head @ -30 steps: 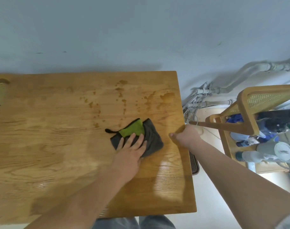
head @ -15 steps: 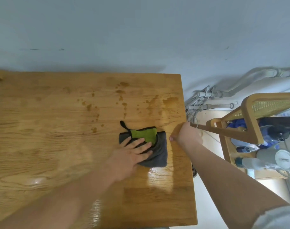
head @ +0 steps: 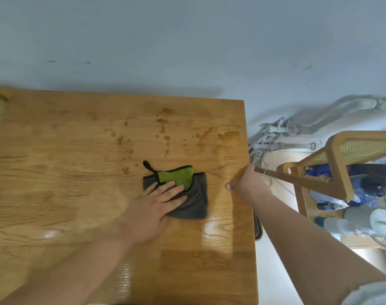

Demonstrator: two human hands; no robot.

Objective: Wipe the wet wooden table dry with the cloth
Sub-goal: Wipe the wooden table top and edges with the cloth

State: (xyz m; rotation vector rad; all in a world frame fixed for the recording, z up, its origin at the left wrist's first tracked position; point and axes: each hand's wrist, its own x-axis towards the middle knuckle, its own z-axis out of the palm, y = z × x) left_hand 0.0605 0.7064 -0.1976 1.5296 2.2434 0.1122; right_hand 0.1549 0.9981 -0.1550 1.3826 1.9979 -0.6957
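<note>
The left hand (head: 157, 205), fingers spread flat, presses the cloth (head: 194, 203) onto the tabletop (head: 66, 172) to soak water; the right hand (head: 247, 181) grips the right edge, likely bracing. Droplets (head: 165, 128) lie just beyond.

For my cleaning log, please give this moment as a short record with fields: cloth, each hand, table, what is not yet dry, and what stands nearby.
cloth: grey with a green side, folded, lying on the table
left hand: fingers straight, pressing flat on the cloth
right hand: grips the table's right edge, thumb on top
table: wooden, pushed against the wall
wet spots: dark drops and a patch beyond the cloth, toward the wall
chair: wooden, woven back, right of the table
</note>
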